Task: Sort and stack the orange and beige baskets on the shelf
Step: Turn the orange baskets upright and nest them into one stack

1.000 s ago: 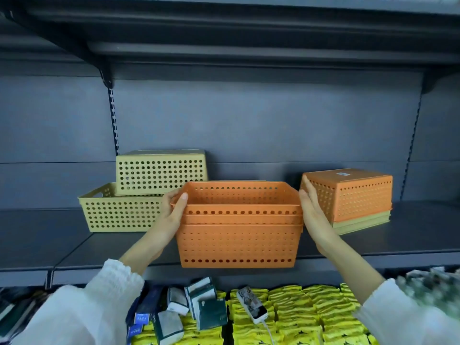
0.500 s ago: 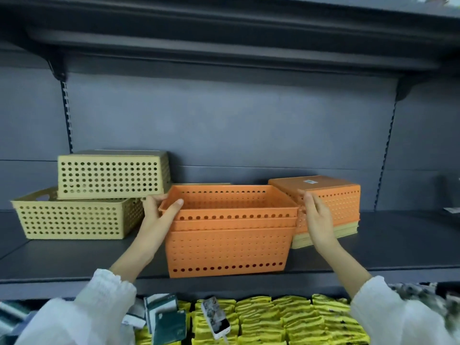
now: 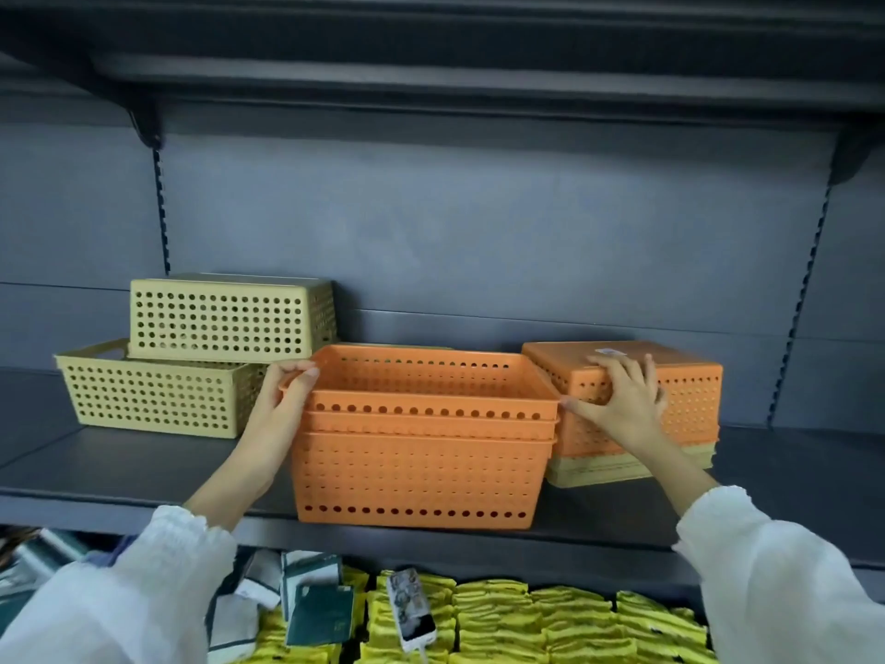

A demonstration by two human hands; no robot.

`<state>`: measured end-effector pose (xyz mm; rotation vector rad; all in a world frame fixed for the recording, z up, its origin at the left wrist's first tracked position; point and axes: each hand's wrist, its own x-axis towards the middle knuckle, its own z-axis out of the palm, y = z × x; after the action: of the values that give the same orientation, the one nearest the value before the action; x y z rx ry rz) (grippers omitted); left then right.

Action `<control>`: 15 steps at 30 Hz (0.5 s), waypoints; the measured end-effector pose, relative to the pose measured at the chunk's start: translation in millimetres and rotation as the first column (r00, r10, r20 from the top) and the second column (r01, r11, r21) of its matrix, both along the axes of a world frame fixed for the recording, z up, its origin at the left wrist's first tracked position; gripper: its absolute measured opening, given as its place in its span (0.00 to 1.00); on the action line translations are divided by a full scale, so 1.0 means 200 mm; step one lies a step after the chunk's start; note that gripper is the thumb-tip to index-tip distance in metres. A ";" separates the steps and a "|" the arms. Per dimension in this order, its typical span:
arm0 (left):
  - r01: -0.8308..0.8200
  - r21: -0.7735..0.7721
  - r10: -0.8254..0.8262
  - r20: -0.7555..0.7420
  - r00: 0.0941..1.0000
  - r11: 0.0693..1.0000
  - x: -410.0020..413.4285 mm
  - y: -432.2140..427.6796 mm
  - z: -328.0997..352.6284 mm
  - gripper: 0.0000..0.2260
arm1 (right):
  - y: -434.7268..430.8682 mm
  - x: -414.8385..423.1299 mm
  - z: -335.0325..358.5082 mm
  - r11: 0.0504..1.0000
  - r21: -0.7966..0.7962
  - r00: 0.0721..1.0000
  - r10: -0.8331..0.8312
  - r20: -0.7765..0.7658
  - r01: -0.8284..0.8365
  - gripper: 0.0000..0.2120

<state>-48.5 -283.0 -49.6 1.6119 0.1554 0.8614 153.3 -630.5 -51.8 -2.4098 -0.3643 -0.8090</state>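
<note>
Three orange baskets are seen nested upright as one orange stack (image 3: 421, 467) at the front middle of the shelf (image 3: 119, 467); three rims are counted. A fourth orange basket (image 3: 685, 400) is turned upside down on the right, set over an inverted beige basket (image 3: 622, 472) of which only the bottom edge is seen. Two more beige baskets are placed on the left: one upright beige basket (image 3: 153, 404), with one upside-down beige basket (image 3: 225, 318) rested on top of it. Total: four orange, three beige. The stack's left rim is gripped by the left hand (image 3: 282, 400). The right hand (image 3: 622, 400) is spread open, fingers laid on the inverted orange basket, thumb touching the stack's right rim corner; nothing is clasped.
</note>
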 end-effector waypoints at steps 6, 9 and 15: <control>-0.023 0.038 0.023 0.000 1.000 0.999 -0.01 -0.01 0.02 0.04 | -0.05 -0.01 0.05 0.991 0.081 0.991 0.096 0.097 -0.104 0.37; -0.049 0.070 0.048 0.012 0.999 0.996 -0.03 -0.01 0.04 0.07 | -0.08 -0.02 0.08 0.983 0.106 0.985 0.141 0.096 -0.151 0.39; -0.083 0.270 0.124 -0.138 0.983 0.959 -0.03 -0.01 0.12 0.11 | -0.09 -0.06 0.17 0.968 0.203 0.982 0.119 0.149 -0.149 0.37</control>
<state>-54.9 -285.0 -25.1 1.9353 0.2449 0.8647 141.3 -647.6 -16.8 -2.1135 -0.4640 -0.9044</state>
